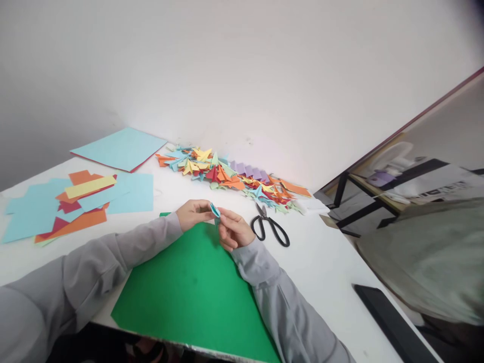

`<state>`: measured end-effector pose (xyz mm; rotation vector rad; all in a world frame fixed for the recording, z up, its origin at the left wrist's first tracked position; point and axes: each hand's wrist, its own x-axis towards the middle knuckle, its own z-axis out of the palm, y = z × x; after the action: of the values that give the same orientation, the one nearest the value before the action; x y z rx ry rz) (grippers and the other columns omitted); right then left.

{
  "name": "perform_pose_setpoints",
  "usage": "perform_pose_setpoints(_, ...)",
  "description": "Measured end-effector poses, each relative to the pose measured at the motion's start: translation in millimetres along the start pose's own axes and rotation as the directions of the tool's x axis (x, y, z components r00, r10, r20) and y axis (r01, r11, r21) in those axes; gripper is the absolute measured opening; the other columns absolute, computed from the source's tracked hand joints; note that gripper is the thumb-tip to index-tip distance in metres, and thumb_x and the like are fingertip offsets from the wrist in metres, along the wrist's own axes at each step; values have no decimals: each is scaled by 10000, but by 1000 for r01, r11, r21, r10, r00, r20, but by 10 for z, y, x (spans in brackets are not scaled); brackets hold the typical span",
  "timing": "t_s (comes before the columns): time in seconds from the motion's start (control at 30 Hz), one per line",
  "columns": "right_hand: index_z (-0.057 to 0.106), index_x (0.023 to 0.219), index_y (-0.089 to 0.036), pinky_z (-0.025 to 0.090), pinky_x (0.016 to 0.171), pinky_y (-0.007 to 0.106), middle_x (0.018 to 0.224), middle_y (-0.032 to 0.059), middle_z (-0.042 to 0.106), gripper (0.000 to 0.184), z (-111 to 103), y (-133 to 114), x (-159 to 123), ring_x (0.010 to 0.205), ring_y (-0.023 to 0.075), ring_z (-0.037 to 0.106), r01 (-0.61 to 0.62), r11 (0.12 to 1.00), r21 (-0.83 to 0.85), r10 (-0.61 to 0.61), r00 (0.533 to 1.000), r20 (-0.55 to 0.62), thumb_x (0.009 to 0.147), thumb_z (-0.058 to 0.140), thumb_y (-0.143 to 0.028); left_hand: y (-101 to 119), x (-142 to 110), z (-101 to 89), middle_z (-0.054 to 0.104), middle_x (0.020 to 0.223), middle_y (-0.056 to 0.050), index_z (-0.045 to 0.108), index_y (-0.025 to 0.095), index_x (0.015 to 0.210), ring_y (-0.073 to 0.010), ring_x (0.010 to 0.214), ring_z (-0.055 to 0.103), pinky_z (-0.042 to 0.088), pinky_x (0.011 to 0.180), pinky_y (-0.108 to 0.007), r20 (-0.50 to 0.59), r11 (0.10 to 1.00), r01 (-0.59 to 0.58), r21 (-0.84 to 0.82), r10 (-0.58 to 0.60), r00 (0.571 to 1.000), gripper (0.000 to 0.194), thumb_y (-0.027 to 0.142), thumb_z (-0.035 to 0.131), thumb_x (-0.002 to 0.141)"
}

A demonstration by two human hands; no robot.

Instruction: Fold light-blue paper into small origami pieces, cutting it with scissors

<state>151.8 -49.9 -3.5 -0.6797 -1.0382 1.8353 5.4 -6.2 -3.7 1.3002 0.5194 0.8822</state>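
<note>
While pinching the folded light-blue paper (215, 210) with narrowed fingers of left hand (194, 214) and right hand (236, 229), holding it over the far edge of the green mat (189, 287), slanting its long axis with upper end toward the mat's left. Showing black-handled scissors (264, 214) right of the mat, multicoloured folded paper shapes (227, 180) beyond it and, much farther right, blurred unreadable lettering (442, 190).

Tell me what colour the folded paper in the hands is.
The folded paper is light blue, showing best in the head view.
</note>
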Motion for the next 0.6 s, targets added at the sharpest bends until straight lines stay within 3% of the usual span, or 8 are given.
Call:
perform_pose_setpoints(0.1,590,864,-234,263,206,150,419,-63,577,224,-29,-2,19,188,40,309,25,1000,9,-25,999,-22,642,601,-262,-32,0,-3,578,609,-1,548,95,664,-95,600,527,401,630,-252,-17,999,26,-20,-26,1000,228,278,652,576)
perform_pose_setpoints(0.2,604,788,-206,282,226,161,409,-55,561,161,-83,18,59,209,46,336,107,994,-7,-107,984,-144,634,603,-253,-38,-1,-19,602,614,-14,539,104,703,-105,588,553,421,604,-255,-26,997,62,-41,-63,998,242,275,652,575)
perform_pose_setpoints(0.4,623,831,-179,386,346,201,507,-33,543,245,-137,13,99,371,76,482,261,959,-108,-282,886,-369,633,598,-321,8,12,-49,578,546,6,593,100,725,-79,456,523,435,484,-219,-140,991,89,100,-75,987,253,276,654,555)
perform_pose_setpoints(0.6,647,804,-185,393,371,211,591,-8,585,247,-159,57,98,478,106,516,191,909,-370,-329,875,-356,581,659,-291,29,-17,-57,584,503,-18,608,91,763,-85,400,504,424,409,-213,-90,965,168,199,-153,984,290,263,669,538)
